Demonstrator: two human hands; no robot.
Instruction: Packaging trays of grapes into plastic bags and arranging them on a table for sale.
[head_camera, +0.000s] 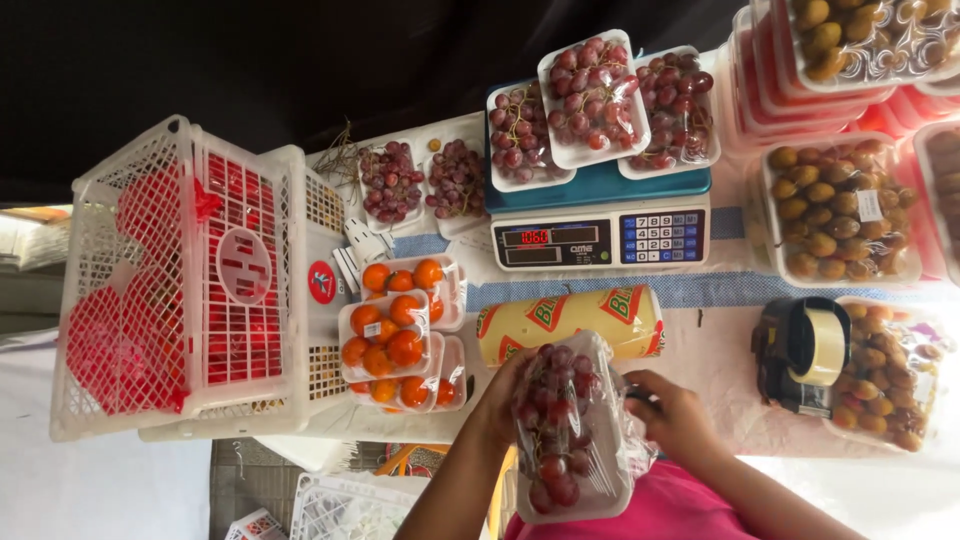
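The tray of red grapes (568, 430), a white foam tray under glossy cling film, sits close to the person's body, gripped from both sides. The left hand (503, 395) curls around its left edge, fingers closed on the film; the right hand (672, 415) clasps the right edge, apparently pulling the wrap taut. Just beyond lies the yellow roll of cling film (570, 322), within easy reach. Left of it stand stacked trays of small oranges (395, 335) and a white lattice crate (185, 280). Farther off, a digital scale (600, 225) carries more grape trays (595, 95).
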